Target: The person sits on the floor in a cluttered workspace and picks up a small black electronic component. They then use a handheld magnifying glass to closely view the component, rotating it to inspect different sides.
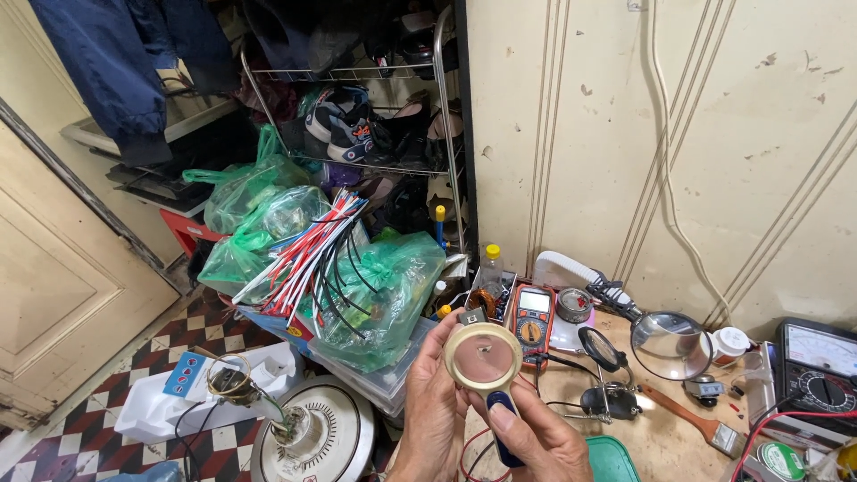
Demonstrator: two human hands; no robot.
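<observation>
Both hands grasp a round handled magnifier (pixel 483 357), held up facing the camera: left hand (pixel 435 412) on rim, right hand (pixel 533 437) on its near, downward-pointing handle.

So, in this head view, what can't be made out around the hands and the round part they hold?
- Round part: only one flat face shows; its back is turned away.
- Left hand: wrist cut off by the bottom edge.
- Right hand: its palm faces away; the dark blue thing under the thumb is mostly covered.
- Meter: the round part hides its lower left corner.
- Green lid: cut off by the bottom edge.
</observation>
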